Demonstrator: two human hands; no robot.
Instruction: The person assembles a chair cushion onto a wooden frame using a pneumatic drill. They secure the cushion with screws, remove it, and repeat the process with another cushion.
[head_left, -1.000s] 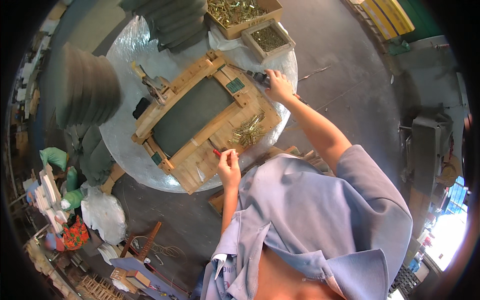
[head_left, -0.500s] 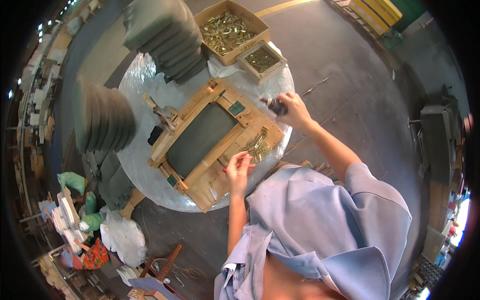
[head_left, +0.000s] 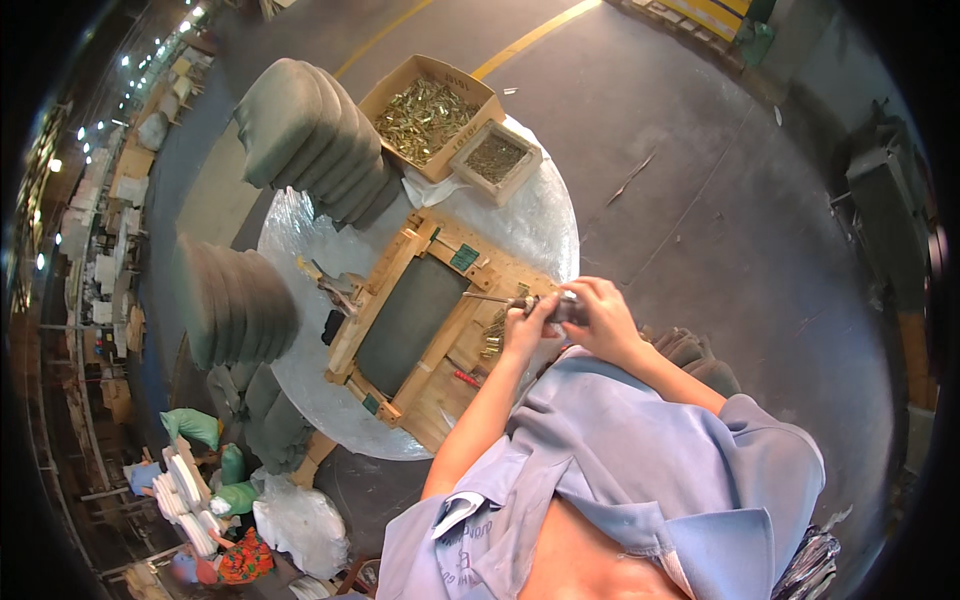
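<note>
My right hand grips a dark handheld power screwdriver over the right edge of the round table. From its front end a long thin bit points left. Closed around the front of the same tool are the fingers of my left hand. Beneath and left of the hands, a grey padded panel lies inside a wooden frame jig on a board. A small heap of brass-coloured metal pieces is partly hidden by my left hand. A small red object lies on the board.
Film wraps the round table. At its far side stand a cardboard box of brass-coloured hardware and a smaller wooden box. Stacked grey cushions rise behind the jig, with another cushion stack at the left. A clamp flanks the jig.
My right hand has brought the screwdriver nearer to me, and my left hand has moved up to its front. The red object, earlier at my left hand, now lies on the board.
</note>
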